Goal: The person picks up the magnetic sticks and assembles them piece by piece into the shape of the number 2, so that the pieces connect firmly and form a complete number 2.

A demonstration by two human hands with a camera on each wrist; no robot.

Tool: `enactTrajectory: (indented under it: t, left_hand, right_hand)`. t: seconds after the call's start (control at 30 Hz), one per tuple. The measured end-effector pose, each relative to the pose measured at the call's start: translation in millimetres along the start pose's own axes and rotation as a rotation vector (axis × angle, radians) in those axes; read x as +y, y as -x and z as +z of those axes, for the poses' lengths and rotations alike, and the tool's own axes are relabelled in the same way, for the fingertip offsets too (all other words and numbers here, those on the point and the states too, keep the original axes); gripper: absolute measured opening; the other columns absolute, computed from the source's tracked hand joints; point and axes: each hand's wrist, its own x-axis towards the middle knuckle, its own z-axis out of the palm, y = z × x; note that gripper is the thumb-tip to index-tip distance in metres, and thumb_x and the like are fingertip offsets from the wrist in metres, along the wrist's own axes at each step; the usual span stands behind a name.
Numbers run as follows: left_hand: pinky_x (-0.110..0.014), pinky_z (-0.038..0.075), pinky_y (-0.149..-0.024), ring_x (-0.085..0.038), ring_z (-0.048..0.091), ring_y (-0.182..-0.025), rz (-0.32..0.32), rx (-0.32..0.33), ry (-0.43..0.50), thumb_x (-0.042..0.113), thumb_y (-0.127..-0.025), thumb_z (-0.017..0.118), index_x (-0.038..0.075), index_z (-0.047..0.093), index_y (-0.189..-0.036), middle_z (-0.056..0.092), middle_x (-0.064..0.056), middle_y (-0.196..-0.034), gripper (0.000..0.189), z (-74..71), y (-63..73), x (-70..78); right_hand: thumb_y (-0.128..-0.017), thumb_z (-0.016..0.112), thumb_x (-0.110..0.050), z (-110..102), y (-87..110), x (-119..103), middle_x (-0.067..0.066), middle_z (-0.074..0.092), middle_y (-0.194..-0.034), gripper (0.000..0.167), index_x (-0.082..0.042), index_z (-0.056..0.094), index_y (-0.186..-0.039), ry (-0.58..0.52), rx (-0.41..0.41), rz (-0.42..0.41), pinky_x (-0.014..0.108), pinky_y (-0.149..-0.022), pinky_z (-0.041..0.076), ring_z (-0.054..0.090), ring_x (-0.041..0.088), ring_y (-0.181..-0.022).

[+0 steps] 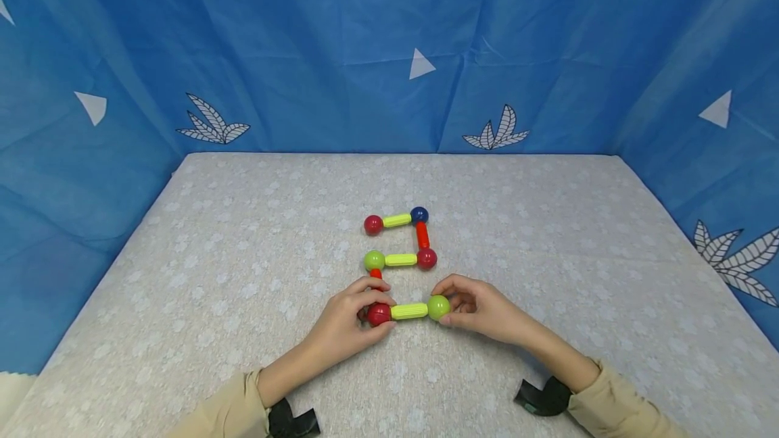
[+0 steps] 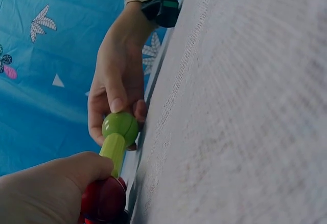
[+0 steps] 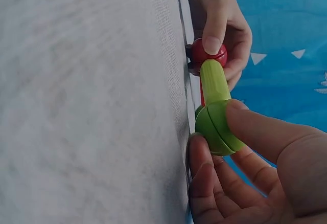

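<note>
A chain of toy balls and rods lies on the table in a squared zigzag. My left hand [image 1: 349, 316] grips the red ball [image 1: 379, 314] at its near left corner, thumb on the near side. A yellow-green rod [image 1: 409, 311] runs from that ball to a green ball [image 1: 439, 307], which my right hand [image 1: 481, 307] pinches between thumb and fingers. Rod and green ball touch in the right wrist view. A red rod [image 1: 376, 274], partly hidden by the left fingers, leads to another green ball [image 1: 374, 261]. Beyond it come a yellow-green rod [image 1: 401, 260] and a red ball [image 1: 427, 258].
At the chain's far end, a red rod [image 1: 422, 235] joins a blue ball [image 1: 419, 215], then a yellow-green rod [image 1: 397, 220] and a red ball [image 1: 374, 224]. A pale patterned cloth covers the table [image 1: 548, 222]. Blue curtains [image 1: 341, 53] hang behind and at both sides.
</note>
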Motion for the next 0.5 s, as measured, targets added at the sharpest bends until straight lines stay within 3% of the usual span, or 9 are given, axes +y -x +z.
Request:
enactTrajectory:
  t: [0.2,0.5]
  left_hand:
    - [-0.022,0.049,-0.067,-0.009,0.057,-0.09,-0.003,0.004,-0.015,0.014,-0.073,0.081,0.016,0.069,-0.096,0.057,-0.001,-0.115,0.025,-0.1,-0.3,0.9]
    - [-0.027,0.048,-0.078,-0.011,0.055,-0.104,-0.007,0.005,-0.043,0.016,-0.074,0.081,0.014,0.07,-0.098,0.058,0.0,-0.117,0.027,-1.9,0.3,0.4]
  right_hand:
    - [-0.081,0.074,-0.013,0.7,1.1,-2.2,0.001,0.061,-0.091,0.033,-0.008,0.06,-0.11,0.075,0.022,-0.002,0.025,-0.057,0.045,0.057,0.016,-0.075]
    - [-0.079,0.076,-0.017,4.3,2.7,-4.1,-0.006,0.06,-0.087,0.032,-0.012,0.063,-0.108,0.21,0.035,0.007,0.024,-0.054,0.043,0.052,0.01,-0.067]
